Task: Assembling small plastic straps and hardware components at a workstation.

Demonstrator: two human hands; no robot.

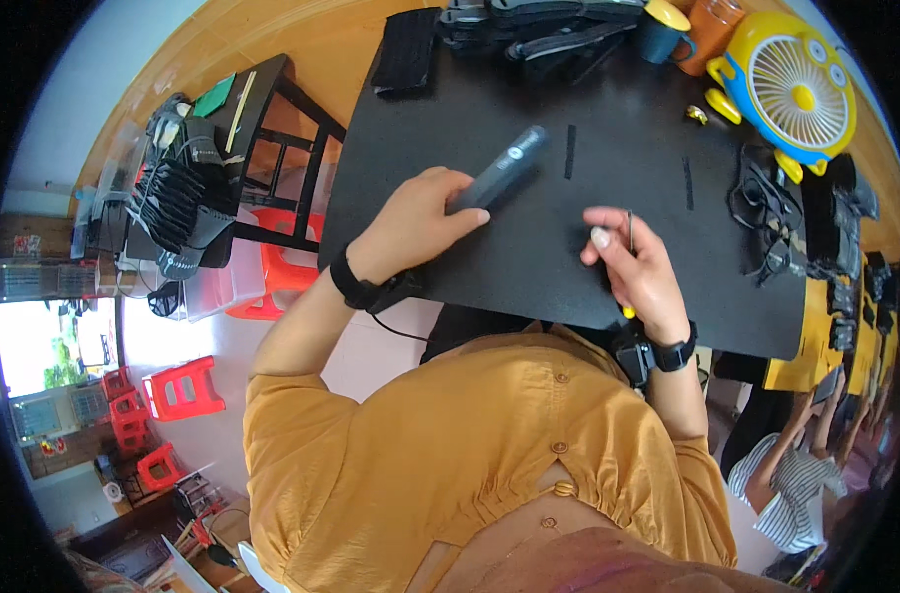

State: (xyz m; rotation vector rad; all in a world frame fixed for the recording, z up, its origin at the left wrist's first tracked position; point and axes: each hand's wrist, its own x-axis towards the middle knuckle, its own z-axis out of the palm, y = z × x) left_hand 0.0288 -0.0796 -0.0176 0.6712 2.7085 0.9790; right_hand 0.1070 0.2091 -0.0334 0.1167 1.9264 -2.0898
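Note:
My left hand (pixel 420 222) is closed on the lower end of a long dark grey bar-shaped thing (pixel 504 166) with a small white round mark. It tilts up to the right above the black table (pixel 529 257); blur hides its exact kind. To the right, over the table's near part, my right hand (pixel 642 267) has its fingers curled around a thin metal tool with a yellow end (pixel 628 312). Its shaft rises between thumb and fingers, and most of it is hidden by the palm. Two short black strips, one nearer (pixel 570 151) and one farther right (pixel 688 184), lie on the tabletop.
Black folded pieces (pixel 558 25), a blue mug with yellow lid (pixel 664 35) and an orange jar (pixel 709 35) stand at the far edge. A yellow-blue fan (pixel 791 94) is far right, with black goggles-like items (pixel 766 203) below. A side table (pixel 213 188) holds black goods.

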